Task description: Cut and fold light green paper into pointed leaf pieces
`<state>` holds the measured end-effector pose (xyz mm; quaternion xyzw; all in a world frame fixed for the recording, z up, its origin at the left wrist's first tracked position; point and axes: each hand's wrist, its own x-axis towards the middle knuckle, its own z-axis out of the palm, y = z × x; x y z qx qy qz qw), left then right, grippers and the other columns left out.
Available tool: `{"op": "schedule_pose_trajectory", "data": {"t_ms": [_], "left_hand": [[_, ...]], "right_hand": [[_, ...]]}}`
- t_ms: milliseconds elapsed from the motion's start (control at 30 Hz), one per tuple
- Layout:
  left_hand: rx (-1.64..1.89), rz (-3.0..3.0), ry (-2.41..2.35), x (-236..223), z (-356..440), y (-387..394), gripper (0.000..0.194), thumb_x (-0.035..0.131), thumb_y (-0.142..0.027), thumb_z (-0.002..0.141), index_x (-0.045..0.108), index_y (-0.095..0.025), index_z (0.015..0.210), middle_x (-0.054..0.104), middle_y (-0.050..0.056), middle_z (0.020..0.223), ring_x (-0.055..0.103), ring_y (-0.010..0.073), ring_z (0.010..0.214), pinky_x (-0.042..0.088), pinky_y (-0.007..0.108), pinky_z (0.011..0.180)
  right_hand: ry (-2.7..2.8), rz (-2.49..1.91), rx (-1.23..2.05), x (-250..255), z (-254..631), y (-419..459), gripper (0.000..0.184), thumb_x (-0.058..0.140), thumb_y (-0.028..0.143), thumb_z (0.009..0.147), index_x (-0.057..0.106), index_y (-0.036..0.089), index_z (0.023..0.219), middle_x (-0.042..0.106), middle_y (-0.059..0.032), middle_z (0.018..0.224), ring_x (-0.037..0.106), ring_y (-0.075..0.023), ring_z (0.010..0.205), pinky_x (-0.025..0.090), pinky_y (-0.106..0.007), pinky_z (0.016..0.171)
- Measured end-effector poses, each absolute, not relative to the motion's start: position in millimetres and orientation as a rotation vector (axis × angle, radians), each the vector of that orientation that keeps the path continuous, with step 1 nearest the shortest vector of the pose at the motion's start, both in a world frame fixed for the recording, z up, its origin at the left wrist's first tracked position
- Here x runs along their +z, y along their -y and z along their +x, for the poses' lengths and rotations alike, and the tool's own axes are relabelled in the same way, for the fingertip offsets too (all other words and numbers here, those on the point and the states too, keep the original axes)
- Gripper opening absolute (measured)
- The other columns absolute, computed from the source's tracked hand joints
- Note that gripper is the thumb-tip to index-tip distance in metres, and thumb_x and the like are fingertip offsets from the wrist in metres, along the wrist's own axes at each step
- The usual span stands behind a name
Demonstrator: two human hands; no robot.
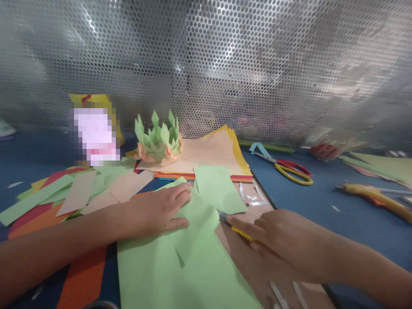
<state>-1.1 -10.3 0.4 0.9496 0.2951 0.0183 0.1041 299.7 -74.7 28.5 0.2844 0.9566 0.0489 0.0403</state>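
My left hand [167,208] lies on the light green paper [154,266], pressing it down, with its thumb apart from the bent fingers. The upper part of that sheet is folded over, and its right edge curls up. My right hand [273,234] is closed around a yellow utility knife [242,233]. The knife's blade touches the curled fold of the green paper. Just beyond it, a smaller green paper piece [220,189] lies across the brown board [240,253] under the work.
A green and peach folded-paper flower [159,139] stands on stacked coloured paper [209,150]. Cut strips [77,193] are heaped at left beside a phone-like blurred screen [96,133]. Scissors [283,165] and a yellow glue gun [370,193] lie at right, before a perforated metal panel [206,64].
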Motion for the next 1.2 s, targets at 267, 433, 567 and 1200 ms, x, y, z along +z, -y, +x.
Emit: {"op": "schedule_pose_trajectory", "data": {"t_ms": [267,433,567,1200], "left_hand": [[0.105,2.82,-0.802,9,1,10,0.026,0.045,-0.039,0.092,0.048,-0.018,0.106,0.045,0.012,0.124,0.054,0.0258,0.106,0.044,0.034,0.085],[0.048,2.803,-0.82,10,0,12,0.03,0.043,-0.04,0.093,0.046,-0.019,0.114,0.037,0.013,0.136,0.056,0.0257,0.105,0.045,0.034,0.083],[-0.013,2.771,-0.89,11,0,13,0.032,0.044,-0.041,0.092,0.046,-0.017,0.112,0.033,0.015,0.14,0.056,0.0287,0.107,0.046,0.037,0.082],[0.056,2.766,-0.841,4,3,12,0.027,0.042,-0.041,0.092,0.047,-0.017,0.102,0.038,0.014,0.129,0.052,0.0277,0.108,0.044,0.037,0.086]], "right_hand": [[-2.952,0.859,0.254,25,297,76,0.046,0.036,0.022,0.093,0.039,0.01,0.137,0.065,-0.0046,0.064,0.053,-0.0156,0.051,0.028,-0.026,0.05],[-2.887,0.882,0.237,28,299,74,0.047,0.039,0.02,0.091,0.039,0.011,0.137,0.066,-0.0033,0.066,0.055,-0.0154,0.053,0.028,-0.027,0.049],[-2.842,0.884,0.174,32,299,75,0.048,0.04,0.02,0.091,0.036,0.012,0.138,0.067,-0.004,0.073,0.058,-0.017,0.059,0.03,-0.029,0.051],[-2.779,0.873,0.253,34,284,67,0.05,0.041,0.019,0.092,0.033,0.01,0.14,0.066,-0.002,0.062,0.057,-0.015,0.05,0.02,-0.029,0.047]]}}
